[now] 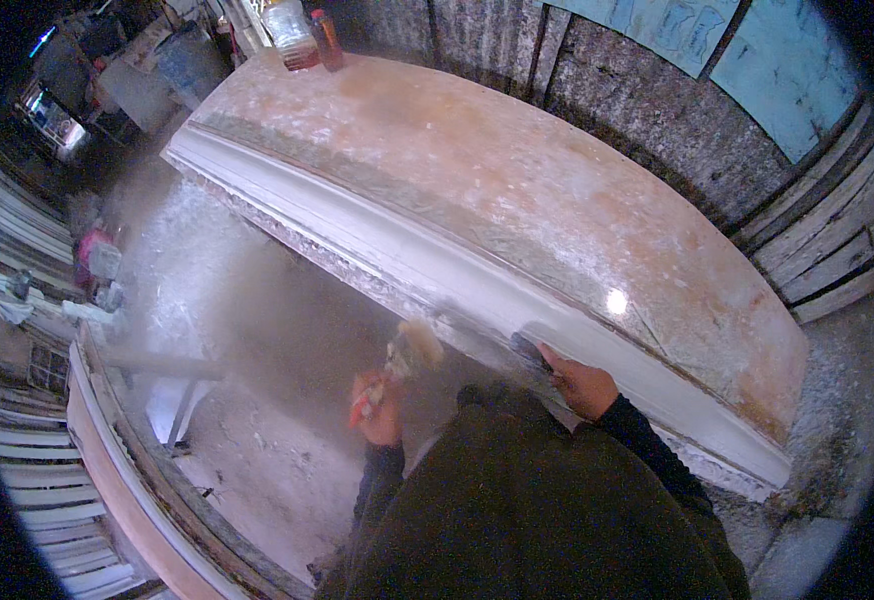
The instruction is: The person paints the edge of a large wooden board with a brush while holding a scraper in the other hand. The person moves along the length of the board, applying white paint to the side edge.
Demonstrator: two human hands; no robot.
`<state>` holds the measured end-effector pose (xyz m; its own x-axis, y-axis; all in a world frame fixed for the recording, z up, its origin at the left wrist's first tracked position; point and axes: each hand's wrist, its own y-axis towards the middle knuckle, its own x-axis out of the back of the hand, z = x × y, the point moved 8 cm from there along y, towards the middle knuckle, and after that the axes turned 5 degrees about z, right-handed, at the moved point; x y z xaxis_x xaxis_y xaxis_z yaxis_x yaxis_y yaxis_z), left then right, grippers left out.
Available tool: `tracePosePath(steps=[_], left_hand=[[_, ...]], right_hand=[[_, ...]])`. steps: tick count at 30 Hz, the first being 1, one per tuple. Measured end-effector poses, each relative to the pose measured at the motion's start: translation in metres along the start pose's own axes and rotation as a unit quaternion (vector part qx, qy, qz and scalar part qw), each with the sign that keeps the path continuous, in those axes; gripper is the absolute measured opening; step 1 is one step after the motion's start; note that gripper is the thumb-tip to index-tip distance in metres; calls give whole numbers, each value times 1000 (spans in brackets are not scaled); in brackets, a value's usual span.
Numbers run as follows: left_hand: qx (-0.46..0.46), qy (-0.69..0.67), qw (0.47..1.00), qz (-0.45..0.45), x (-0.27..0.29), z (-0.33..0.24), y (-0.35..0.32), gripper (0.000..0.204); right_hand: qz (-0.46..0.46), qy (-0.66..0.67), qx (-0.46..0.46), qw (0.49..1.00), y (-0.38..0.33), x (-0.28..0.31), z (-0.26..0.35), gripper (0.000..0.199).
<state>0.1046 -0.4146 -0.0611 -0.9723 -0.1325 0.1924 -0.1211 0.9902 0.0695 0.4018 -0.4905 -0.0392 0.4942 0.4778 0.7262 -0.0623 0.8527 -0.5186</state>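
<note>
The left hand (pixel 377 405) is clenching a red-handled brush (pixel 402 358) with pale bristles, just off the table's front edge. The right hand (pixel 579 385) is pressing a small dark pad (pixel 529 350) onto the white moulding (pixel 437 265) running along that edge of the table (pixel 517 170). Two bottles (pixel 302 35) are standing at the far corner.

Dusty pinkish workbench (pixel 557 190) carries white moulding (pixel 437 265) (two bottles (pixel 302 35) at its far end).

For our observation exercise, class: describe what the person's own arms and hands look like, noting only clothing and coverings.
Both forearms are covered by long dark sleeves reaching the wrists. The left hand and right hand are bare: no gloves. No rings, watch or markings can be made out through the dusty haze.
</note>
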Motion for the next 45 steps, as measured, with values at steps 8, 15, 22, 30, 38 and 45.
tracePosePath(steps=[8,15,22,30,38,45], left_hand=[[-19,-42,998,-52,8,1,-25,13],[79,-122,987,-62,24,30,-44,13],[43,-46,992,-108,23,-8,-55,11],[77,-6,993,-94,17,21,-56,10],[-6,-37,998,-48,-9,-3,-52,12],[8,-61,997,-56,-19,5,-44,10]], right_hand=[[6,-4,15,1000,31,8,23,54],[39,-26,8,999,33,2,7,57],[-69,-45,95,992,95,1,62,59],[-89,-60,174,979,173,20,121,61],[-44,-101,126,986,41,21,17,52],[1,-179,119,977,21,16,30,47]])
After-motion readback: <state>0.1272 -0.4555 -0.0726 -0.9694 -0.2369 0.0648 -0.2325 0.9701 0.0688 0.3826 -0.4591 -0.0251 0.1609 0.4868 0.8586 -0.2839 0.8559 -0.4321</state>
